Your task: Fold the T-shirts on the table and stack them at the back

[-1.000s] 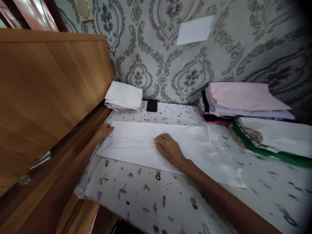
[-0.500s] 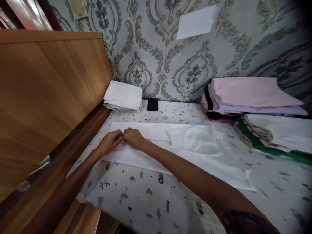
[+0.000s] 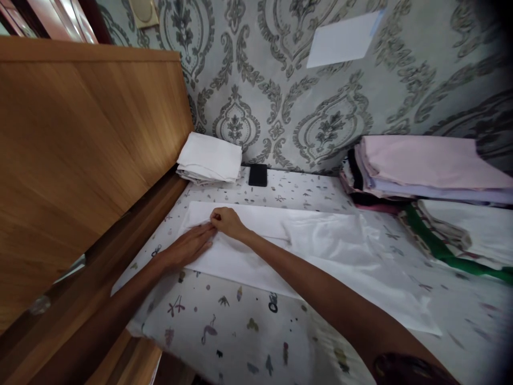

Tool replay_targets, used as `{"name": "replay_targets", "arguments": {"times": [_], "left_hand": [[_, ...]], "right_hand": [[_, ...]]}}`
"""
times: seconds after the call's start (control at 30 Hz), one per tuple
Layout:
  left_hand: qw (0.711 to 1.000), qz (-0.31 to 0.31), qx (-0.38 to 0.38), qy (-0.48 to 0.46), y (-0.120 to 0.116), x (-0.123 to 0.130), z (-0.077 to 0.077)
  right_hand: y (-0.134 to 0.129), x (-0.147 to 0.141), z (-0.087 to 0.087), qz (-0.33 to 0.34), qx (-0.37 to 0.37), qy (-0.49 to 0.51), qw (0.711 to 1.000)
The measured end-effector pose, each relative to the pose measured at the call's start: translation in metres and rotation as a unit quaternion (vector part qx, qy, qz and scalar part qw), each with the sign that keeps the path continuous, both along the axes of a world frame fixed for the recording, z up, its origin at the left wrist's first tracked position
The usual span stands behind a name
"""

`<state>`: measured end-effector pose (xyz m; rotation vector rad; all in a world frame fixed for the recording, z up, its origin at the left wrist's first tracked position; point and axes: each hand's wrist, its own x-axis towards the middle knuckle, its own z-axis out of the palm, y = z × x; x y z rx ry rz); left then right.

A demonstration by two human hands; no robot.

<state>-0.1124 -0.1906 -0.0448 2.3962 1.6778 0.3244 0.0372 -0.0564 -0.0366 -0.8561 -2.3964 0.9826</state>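
Note:
A long white garment (image 3: pixel 328 235), its exact kind unclear, lies spread lengthwise on a printed cloth. Its left part is flat and smooth, while the right part is sheer and wrinkled. My left hand (image 3: pixel 192 246) rests flat on the left end with fingers stretched toward the right. Just beyond its fingertips, my right hand (image 3: pixel 227 222) is closed in a pinch on the white fabric. The two hands touch or nearly touch, and the pinched spot is partly hidden by the fingers.
A folded white cloth stack (image 3: pixel 210 158) and a small black flat object (image 3: pixel 257 175) sit by the wall. Folded clothes (image 3: pixel 425 160) are piled at right, near a white and green folded cloth (image 3: pixel 433 240). A wooden panel (image 3: pixel 92 133) borders the left.
My left hand has gone from curled fingers to lying flat on the garment. My right hand stays pinched near the same spot. The whole view has shifted slightly.

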Motion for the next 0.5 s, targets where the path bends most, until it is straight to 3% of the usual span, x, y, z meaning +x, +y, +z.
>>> {"name": "replay_targets", "arguments": {"times": [0.13,0.27,0.5], "left_hand": [[0.999,0.025,-0.023,0.036,0.014,-0.01,-0.003],[0.996,0.057,-0.049,0.053,0.027,-0.02,0.005],[0.994,0.052,-0.072,0.069,0.055,-0.042,0.013]], "right_hand": [[0.007,-0.004,-0.008,-0.019,-0.063,0.093,0.993],[0.012,-0.007,-0.015,-0.012,-0.101,0.159,0.982],[0.012,-0.01,-0.024,-0.007,-0.107,0.173,0.979]]}}
